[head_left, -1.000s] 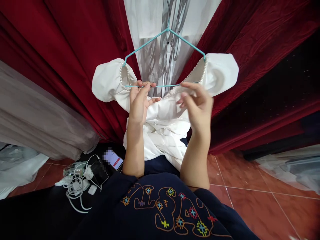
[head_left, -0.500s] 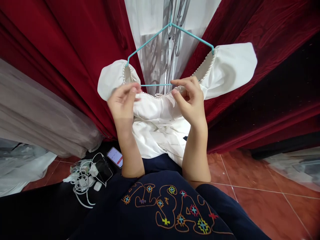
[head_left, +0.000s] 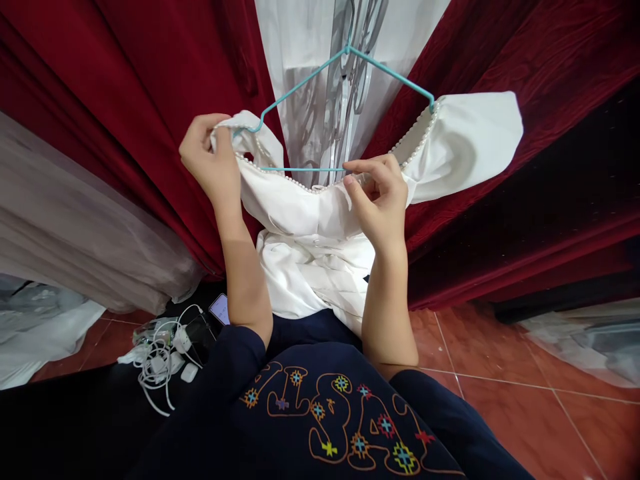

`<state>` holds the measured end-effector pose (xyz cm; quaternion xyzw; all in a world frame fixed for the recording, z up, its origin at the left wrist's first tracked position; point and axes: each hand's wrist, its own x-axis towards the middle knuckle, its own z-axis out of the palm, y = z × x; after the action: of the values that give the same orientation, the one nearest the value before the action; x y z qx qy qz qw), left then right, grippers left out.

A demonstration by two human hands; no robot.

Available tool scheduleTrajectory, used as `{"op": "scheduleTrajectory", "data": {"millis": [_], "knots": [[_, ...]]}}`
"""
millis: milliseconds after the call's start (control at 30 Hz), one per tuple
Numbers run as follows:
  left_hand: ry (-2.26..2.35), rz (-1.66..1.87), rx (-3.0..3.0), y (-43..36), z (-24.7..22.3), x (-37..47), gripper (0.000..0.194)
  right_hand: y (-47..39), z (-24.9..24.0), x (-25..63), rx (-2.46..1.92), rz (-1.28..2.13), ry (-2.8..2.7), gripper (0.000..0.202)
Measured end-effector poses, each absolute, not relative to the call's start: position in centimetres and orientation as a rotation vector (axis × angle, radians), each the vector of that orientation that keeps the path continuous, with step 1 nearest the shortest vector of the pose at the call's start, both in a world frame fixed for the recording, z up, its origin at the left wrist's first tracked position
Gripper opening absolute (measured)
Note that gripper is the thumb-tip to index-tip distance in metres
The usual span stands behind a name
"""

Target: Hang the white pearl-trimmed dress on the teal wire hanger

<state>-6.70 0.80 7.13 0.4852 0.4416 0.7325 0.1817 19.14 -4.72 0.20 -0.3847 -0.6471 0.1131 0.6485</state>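
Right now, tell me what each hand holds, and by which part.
The left hand holds the white dress by the sleeve on that side. The right hand is at the hanger's lower bar; whether it grips it cannot be told.

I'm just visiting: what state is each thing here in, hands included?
Dress: on the hanger, lower part bunched
Hanger: hook end up
Left hand: closed on the dress's sleeve
Right hand: bent, fingertip at the hanger's bar
Phone: screen lit, partly hidden
Cable: loosely coiled
Red curtains: hanging in folds
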Motion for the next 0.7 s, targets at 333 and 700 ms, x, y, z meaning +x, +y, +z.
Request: {"op": "scheduleTrajectory", "data": {"millis": [333, 700], "knots": [[1.313, 2.260, 1.091, -0.5, -1.0, -9.2, 0.029, -3.5, -0.3, 17.6, -0.836, 0.231, -1.352, 0.025], [0.691, 1.964, 1.182, -3.7, 1.7, 0.6, 0.036, -3.8, -0.6, 17.8, -0.844, 0.148, -1.377, 0.025]]}}
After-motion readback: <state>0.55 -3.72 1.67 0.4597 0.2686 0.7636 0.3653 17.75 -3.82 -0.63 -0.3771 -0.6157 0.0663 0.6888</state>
